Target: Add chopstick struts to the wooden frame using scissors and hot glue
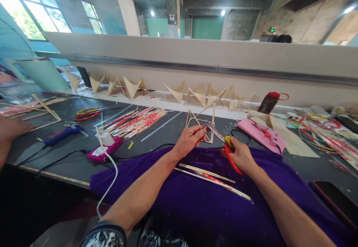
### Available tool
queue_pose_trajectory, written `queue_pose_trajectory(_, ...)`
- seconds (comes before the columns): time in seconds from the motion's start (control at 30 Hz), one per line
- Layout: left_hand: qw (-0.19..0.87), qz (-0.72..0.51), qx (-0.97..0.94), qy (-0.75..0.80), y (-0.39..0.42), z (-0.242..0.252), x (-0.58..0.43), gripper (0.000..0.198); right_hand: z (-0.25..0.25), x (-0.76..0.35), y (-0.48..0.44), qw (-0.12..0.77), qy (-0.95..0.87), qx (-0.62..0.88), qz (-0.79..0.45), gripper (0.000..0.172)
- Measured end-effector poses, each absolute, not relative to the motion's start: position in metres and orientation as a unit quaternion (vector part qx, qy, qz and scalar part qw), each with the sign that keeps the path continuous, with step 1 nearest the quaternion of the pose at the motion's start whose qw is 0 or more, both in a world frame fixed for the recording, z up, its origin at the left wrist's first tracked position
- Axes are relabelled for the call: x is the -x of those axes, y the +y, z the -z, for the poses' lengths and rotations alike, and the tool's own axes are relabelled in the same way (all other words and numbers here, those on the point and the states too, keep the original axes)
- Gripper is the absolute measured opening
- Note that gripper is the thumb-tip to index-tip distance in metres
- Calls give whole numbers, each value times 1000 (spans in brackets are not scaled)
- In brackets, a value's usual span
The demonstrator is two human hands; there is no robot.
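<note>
My right hand (239, 155) grips scissors (229, 153) with red and yellow handles, their blades pointing left toward my other hand. The fingers of my left hand (191, 138) are pinched together at the blade tips; what they hold is too small to make out. Just behind them stands a small frame (213, 122) of thin wooden sticks on the dark table, partly hidden by my left hand. Below my hands, several chopsticks (215, 178), some in a red-printed clear wrapper, lie on a purple cloth (195, 206).
Bundled wrapped chopsticks (137, 124), a blue glue gun (63, 134) and a magenta power strip (104, 150) lie left. Finished stick models (135, 88) line the back. Right are a pink pouch (261, 135), a bottle (269, 103) and a phone (337, 198). Another person's hand (16, 127) is far left.
</note>
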State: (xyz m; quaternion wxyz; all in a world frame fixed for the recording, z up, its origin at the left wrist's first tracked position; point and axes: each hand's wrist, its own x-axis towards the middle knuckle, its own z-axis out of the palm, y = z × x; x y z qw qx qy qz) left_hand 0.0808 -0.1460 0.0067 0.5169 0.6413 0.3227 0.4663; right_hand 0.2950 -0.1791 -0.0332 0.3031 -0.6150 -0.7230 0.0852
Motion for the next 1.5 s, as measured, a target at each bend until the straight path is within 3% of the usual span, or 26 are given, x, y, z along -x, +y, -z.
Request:
queue_pose_trajectory(0.33,598,-465,-590,279,-144,-13,-77,31,23,-291,-186,278,-729,611,-135,22)
queue_pose_trajectory(0.5,604,-447,-601,272,-143,-10,-75,28,20,-289,-188,281,-755,587,-83,25)
queue_pose_trajectory(0.87,525,-445,-659,303,-151,-17,-75,10,20,-285,-193,279,-797,533,-55,31)
queue_pose_trajectory(1.3,520,-436,-673,294,-150,-17,-75,23,20,-280,-197,278,-791,523,-156,28)
queue_pose_trajectory(1.5,511,-440,-679,289,-147,-12,-74,18,17,-278,-199,267,-779,534,-191,28)
